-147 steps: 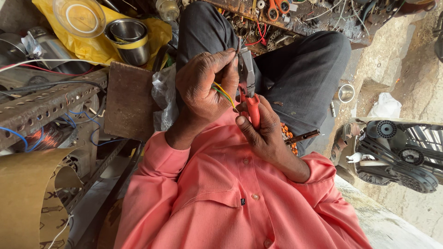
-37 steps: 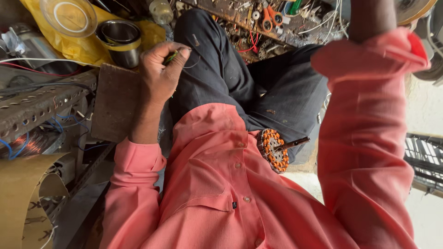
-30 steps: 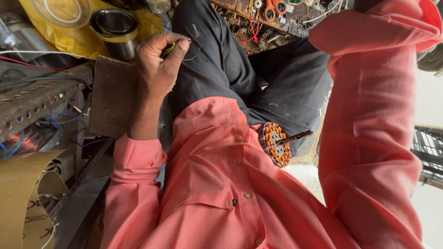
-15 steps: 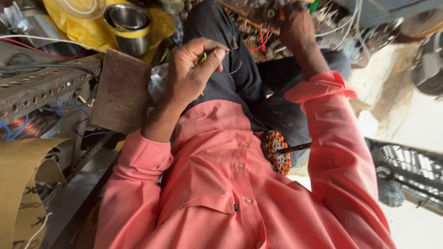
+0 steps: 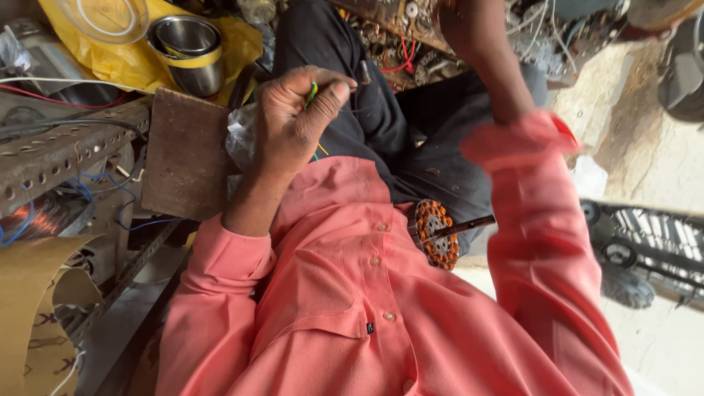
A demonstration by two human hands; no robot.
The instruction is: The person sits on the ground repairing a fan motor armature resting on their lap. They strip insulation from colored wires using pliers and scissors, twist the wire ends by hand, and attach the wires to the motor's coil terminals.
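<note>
Left of the left grip (image 5: 297,121), a perforated metal shelf (image 5: 51,150) carried a brown board (image 5: 183,165) leaning against it; beyond lay a yellow sheet (image 5: 136,59) bearing a steel cup (image 5: 187,48) (yellow-banded) and a clear lid (image 5: 103,15).

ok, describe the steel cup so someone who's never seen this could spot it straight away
Start at the yellow sheet spread across the top left of the view, above the brown board. The steel cup stands on it, just right of a clear round lid. It is the only shiny metal vessel there, open-topped, with a yellow band around its wall.
</note>
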